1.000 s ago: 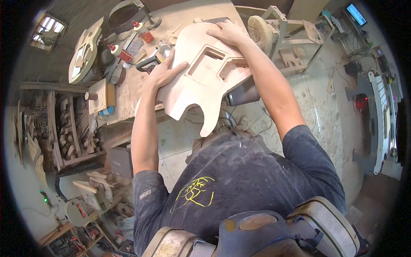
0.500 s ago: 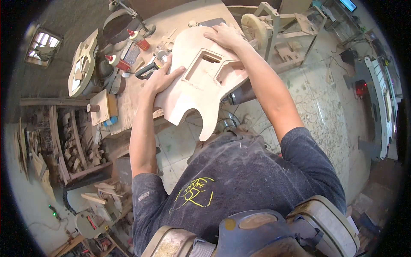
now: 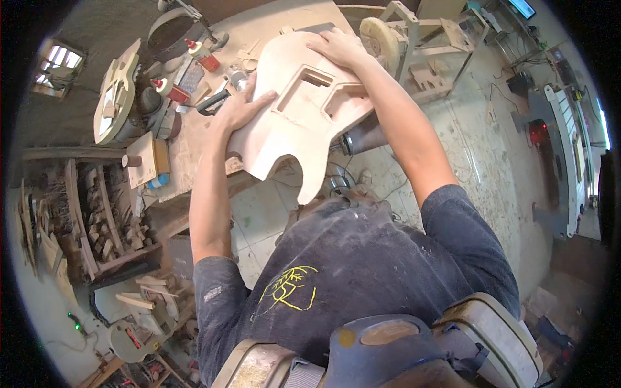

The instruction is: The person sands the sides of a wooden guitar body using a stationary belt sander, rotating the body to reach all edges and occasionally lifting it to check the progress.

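Observation:
A pale unfinished wooden guitar body [image 3: 294, 123] with routed cavities lies tilted over the edge of a dusty workbench [image 3: 194, 152]. My left hand [image 3: 240, 110] lies flat on its left edge, fingers spread. My right hand [image 3: 339, 46] presses on its far upper edge. Both hands hold the body. A dark cylindrical tool part [image 3: 363, 137] shows just under the body's right side.
On the bench lie glue bottles with red caps [image 3: 202, 55], a second guitar body [image 3: 115, 97], small wood blocks [image 3: 143, 158] and tools. A round buffing wheel [image 3: 381, 35] stands at the back. A rack of wood pieces [image 3: 90, 220] is on the left. Machines [image 3: 563, 155] stand on the right.
The view has shifted slightly and the guitar body has turned a little on the bench. Both hands stay on it in much the same places.

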A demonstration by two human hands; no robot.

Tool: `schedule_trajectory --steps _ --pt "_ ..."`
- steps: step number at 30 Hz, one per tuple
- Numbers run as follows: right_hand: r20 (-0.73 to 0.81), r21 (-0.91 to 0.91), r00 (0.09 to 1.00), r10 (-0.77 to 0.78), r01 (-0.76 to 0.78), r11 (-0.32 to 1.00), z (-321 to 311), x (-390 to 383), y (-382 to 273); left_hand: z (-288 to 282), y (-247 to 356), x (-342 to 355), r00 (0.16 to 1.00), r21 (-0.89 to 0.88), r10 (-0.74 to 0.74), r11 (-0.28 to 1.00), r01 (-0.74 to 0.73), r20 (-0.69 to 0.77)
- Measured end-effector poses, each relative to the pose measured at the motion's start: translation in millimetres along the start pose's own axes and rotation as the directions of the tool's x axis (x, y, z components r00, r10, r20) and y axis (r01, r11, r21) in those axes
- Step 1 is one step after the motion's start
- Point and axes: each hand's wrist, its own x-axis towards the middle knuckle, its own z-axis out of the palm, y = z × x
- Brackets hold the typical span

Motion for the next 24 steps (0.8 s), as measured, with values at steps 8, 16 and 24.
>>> schedule_trajectory --steps 8,16,24 --pt "-0.007 -0.006 1.0 -0.028 0.028 1.0 13 13 -19 -5 -25 -6 0.994 0.012 0.033 0.999 -0.032 -0.103" --pt "0.01 0.023 1.0 0.003 -0.003 1.0 11 7 -29 -4 -37 -4 0.993 0.018 0.039 0.999 -0.038 -0.11" --pt "0.002 0.052 0.996 0.091 -0.091 0.995 -1 -7 -16 -5 -15 4 0.999 0.024 0.041 0.999 -0.041 -0.005"
